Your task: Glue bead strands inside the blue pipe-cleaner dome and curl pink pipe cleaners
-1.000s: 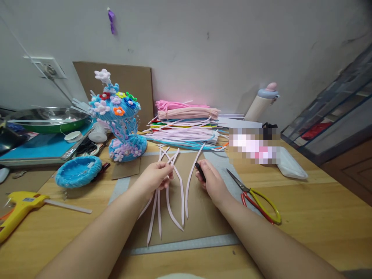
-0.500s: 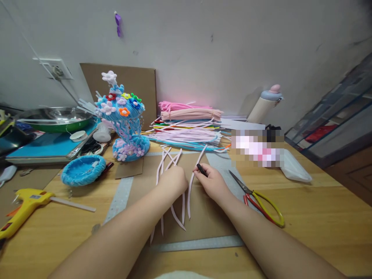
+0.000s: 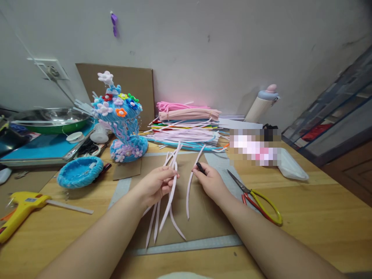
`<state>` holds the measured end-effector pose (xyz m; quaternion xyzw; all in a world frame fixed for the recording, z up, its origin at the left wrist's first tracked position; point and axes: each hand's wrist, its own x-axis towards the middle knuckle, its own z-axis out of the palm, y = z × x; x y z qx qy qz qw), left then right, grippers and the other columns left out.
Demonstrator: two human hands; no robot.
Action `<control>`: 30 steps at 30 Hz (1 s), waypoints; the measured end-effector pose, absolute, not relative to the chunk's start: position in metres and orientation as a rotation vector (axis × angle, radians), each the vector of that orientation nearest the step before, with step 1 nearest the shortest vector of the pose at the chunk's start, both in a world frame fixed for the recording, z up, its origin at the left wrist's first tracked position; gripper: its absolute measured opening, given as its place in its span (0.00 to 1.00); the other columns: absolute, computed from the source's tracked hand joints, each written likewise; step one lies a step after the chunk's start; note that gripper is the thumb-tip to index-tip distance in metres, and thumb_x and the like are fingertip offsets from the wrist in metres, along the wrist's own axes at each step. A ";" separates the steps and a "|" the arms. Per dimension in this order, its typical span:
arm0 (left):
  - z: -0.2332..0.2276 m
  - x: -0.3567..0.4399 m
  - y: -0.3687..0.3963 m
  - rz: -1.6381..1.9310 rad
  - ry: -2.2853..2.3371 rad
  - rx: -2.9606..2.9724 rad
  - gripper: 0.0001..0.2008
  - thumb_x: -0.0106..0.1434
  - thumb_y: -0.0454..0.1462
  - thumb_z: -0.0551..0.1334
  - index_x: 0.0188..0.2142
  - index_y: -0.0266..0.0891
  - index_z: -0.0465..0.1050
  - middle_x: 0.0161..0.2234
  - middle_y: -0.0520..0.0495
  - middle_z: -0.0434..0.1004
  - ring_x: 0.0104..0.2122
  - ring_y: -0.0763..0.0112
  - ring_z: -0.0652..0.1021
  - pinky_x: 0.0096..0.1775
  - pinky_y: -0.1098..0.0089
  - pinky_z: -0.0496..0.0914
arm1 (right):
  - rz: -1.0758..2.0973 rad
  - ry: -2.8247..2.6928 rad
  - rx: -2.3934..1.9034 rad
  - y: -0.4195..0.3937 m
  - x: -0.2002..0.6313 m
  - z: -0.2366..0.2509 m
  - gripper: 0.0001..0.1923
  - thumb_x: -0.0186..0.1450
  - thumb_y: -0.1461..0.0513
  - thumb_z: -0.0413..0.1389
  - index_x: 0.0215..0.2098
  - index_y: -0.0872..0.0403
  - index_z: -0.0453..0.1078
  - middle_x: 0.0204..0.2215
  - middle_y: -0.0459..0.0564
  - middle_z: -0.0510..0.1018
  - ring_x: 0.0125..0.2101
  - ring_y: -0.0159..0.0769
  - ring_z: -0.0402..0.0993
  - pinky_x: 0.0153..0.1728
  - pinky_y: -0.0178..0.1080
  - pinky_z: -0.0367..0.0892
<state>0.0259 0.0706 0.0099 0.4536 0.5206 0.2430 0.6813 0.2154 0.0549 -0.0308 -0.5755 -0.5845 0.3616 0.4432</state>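
Note:
Between the thumb and fingers of my left hand [image 3: 157,184] are several pale lilac pipe cleaners [image 3: 168,209], which hang down and fan out over a brown cardboard sheet [image 3: 209,224]. My right hand [image 3: 211,179] pinches a single pale lilac pipe cleaner [image 3: 188,197] near its middle. A short black object [image 3: 200,167], perhaps the end of a pen or small tool, pokes out of the same grip; the rest of it is hidden by my fingers. To the right of that hand lie scissors [image 3: 250,191] with red and yellow handles.
Bundles of pipe cleaners [image 3: 186,135] lie against the wall. At left stand a blue flower-covered ornament [image 3: 128,130], a blue fuzzy ring-shaped dish [image 3: 80,172] and a yellow glue gun [image 3: 27,209]. A bottle [image 3: 258,106] and a translucent container [image 3: 292,164] are at right.
My left hand has turned palm inward and drawn slightly left, with the pipe cleaners now gathered in its fingers. My right hand has stayed nearly in place with its pipe cleaner.

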 end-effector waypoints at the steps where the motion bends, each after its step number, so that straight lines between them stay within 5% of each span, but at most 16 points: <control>1: 0.009 0.024 0.071 0.567 1.143 0.979 0.16 0.65 0.40 0.59 0.51 0.36 0.68 0.49 0.42 0.72 0.43 0.63 0.76 0.42 0.57 0.73 | 0.896 -1.448 -1.428 0.055 0.215 -0.031 0.10 0.60 0.55 0.51 0.29 0.53 0.67 0.26 0.45 0.72 0.31 0.39 0.68 0.35 0.38 0.60; 12: -0.002 0.017 0.080 0.674 0.939 0.641 0.15 0.65 0.39 0.59 0.49 0.36 0.68 0.47 0.43 0.73 0.40 0.65 0.76 0.40 0.60 0.74 | 0.899 -1.446 -1.410 0.056 0.216 -0.033 0.10 0.60 0.55 0.52 0.29 0.53 0.67 0.25 0.45 0.72 0.30 0.38 0.68 0.33 0.38 0.60; 21: 0.016 0.019 0.075 0.701 0.742 0.524 0.08 0.61 0.23 0.59 0.40 0.28 0.72 0.27 0.50 0.72 0.18 0.87 0.69 0.20 0.86 0.66 | 0.959 -1.411 -1.395 0.056 0.215 -0.036 0.10 0.61 0.55 0.52 0.29 0.53 0.67 0.23 0.43 0.68 0.25 0.34 0.64 0.28 0.35 0.58; 26: 0.034 0.007 0.067 0.769 0.746 0.597 0.13 0.58 0.24 0.62 0.43 0.27 0.75 0.25 0.49 0.72 0.19 0.84 0.72 0.20 0.86 0.69 | 1.025 -1.423 -1.352 0.053 0.213 -0.033 0.12 0.63 0.52 0.51 0.31 0.52 0.66 0.18 0.38 0.59 0.18 0.30 0.54 0.21 0.34 0.52; 30: 0.050 -0.014 0.057 0.992 0.798 0.697 0.09 0.53 0.27 0.68 0.36 0.32 0.77 0.27 0.48 0.77 0.22 0.81 0.75 0.24 0.83 0.73 | 1.073 -1.532 -1.261 0.042 0.209 -0.021 0.17 0.67 0.50 0.45 0.31 0.52 0.65 0.19 0.39 0.57 0.20 0.31 0.55 0.23 0.34 0.53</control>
